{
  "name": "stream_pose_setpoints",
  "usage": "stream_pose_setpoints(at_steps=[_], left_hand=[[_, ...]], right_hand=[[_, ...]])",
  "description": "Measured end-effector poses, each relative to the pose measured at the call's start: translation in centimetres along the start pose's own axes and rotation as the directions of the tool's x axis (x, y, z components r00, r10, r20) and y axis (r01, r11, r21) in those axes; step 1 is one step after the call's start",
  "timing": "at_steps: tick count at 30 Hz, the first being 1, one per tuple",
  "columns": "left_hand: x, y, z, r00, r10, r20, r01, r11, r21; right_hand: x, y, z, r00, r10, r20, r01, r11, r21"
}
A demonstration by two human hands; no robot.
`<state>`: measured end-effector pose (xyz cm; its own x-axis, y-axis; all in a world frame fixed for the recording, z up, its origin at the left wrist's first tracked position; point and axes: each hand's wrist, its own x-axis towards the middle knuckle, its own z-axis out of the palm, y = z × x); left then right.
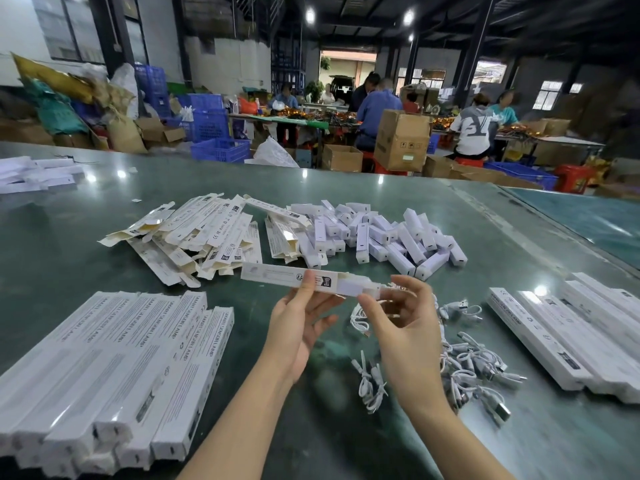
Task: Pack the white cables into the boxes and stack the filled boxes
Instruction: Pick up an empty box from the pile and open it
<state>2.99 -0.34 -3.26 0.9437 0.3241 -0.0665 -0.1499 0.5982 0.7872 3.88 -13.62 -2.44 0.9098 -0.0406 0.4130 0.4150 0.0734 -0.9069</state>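
My left hand pinches a long white box held level above the green table, thumb on its front near the black label. My right hand grips the box's right end, where a white insert sticks out of the opening. Below and right of my hands lies a loose heap of coiled white cables. Closed long boxes are laid side by side in a stack at the front left.
Flat unfolded box sleeves and several small white boxes are piled mid-table. More long boxes lie at the right, others at the far left. Beyond the table edge people work among cartons and blue crates.
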Motion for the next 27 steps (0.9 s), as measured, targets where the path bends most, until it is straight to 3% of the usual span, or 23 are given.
stream_pose_setpoints(at_steps=[3,5,9,13,17,20,24,27], left_hand=[[0.0,0.0,-0.1,1.0,-0.016,0.015,0.016,1.0,-0.001],[0.0,0.0,-0.1,0.999,-0.026,0.047,0.025,0.999,0.041],[-0.1,0.1,-0.2,0.996,-0.041,0.085,0.034,0.997,0.073],[-0.4,-0.2,0.1,0.983,-0.054,0.177,0.02,0.981,0.19],[-0.6,-0.3,0.4,0.978,-0.073,0.195,0.026,0.971,0.237],[-0.5,-0.3,0.3,0.98,-0.067,0.185,0.027,0.978,0.208],[-0.1,0.0,0.0,0.994,-0.065,0.092,0.06,0.996,0.06],[0.3,0.2,-0.4,0.997,-0.07,0.019,0.071,0.996,-0.046]], right_hand=[[-0.3,-0.1,0.0,0.982,-0.182,0.046,0.187,0.967,-0.171],[-0.4,0.1,0.0,0.967,-0.225,0.119,0.25,0.926,-0.283],[-0.5,0.3,0.0,0.959,-0.164,0.232,0.248,0.881,-0.402],[-0.4,1.2,-0.2,0.928,-0.112,0.356,0.316,0.742,-0.591],[0.0,1.1,-0.4,0.906,-0.068,0.419,0.353,0.669,-0.654],[0.3,0.2,-0.7,0.899,-0.073,0.431,0.33,0.761,-0.559],[1.8,-1.1,-1.9,0.971,-0.16,0.179,0.206,0.939,-0.275],[2.8,-0.7,-3.2,0.98,-0.064,0.191,0.138,0.905,-0.401]])
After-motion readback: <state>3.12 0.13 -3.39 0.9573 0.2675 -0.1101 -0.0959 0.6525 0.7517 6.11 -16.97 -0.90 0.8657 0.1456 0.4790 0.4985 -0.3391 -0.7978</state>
